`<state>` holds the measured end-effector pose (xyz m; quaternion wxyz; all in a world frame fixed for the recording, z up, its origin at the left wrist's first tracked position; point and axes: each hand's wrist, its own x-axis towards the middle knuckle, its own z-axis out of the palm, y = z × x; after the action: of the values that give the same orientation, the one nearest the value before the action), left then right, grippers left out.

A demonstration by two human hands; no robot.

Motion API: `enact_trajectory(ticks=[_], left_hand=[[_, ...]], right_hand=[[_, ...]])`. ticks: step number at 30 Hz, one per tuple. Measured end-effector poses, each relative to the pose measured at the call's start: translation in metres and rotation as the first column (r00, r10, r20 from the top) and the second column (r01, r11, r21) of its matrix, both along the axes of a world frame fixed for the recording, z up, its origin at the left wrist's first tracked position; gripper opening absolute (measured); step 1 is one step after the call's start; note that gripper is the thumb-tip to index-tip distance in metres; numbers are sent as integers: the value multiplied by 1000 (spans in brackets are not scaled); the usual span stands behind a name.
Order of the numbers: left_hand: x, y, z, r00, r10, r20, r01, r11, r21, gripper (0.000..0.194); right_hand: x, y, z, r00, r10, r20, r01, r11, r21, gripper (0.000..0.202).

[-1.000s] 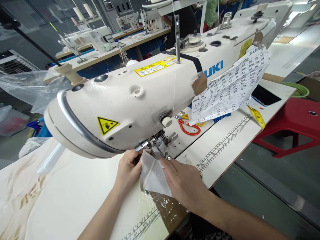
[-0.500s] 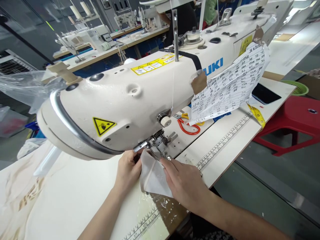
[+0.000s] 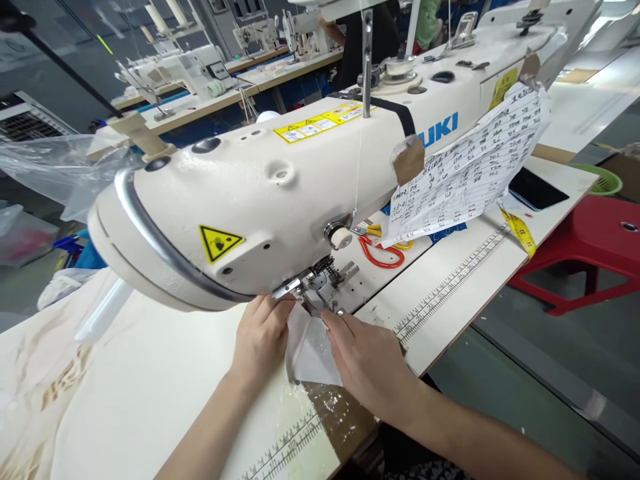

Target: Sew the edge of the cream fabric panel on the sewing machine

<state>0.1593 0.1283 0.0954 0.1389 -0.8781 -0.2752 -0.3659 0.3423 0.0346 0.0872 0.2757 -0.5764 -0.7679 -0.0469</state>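
A white sewing machine leans across the view, its needle area low at the centre. White fabric lies between my two hands, its upper end at the presser foot. My left hand is closed on the fabric's left edge, its fingers reaching under the machine head beside the foot; the fingertips are partly hidden. From the right, my right hand pinches the fabric's right edge just in front of the foot, fingers pressed together.
Red-handled scissors lie behind the needle area. A handwritten sheet hangs on the machine, with a phone and yellow tape measure near it. A red stool stands right. Pale cloth lies left. Another person is behind.
The view has shifted slightly, so the machine appears further right. My left hand's fingers have moved up and over the fabric's upper end, nearer the presser foot. My right hand stays nearly in place.
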Motion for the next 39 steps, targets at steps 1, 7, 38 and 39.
enact_trajectory(ticks=[1, 7, 38, 39], left_hand=[[1, 0, 2, 999, -20, -42, 21, 999, 26, 17], [-2, -10, 15, 979, -95, -179, 75, 990, -116, 23], [11, -50, -6, 964, 121, -239, -162, 973, -163, 46], [12, -51, -5, 961, 132, -241, -175, 971, -166, 47]], right_hand=[[-1, 0, -1, 1000, -7, 8, 7, 1000, 14, 32], [6, -26, 4, 992, 3, -129, -3, 1000, -1, 29], [29, -65, 14, 988, 150, -27, -152, 979, -135, 34], [29, -64, 14, 988, 149, -24, -151, 979, -135, 34]])
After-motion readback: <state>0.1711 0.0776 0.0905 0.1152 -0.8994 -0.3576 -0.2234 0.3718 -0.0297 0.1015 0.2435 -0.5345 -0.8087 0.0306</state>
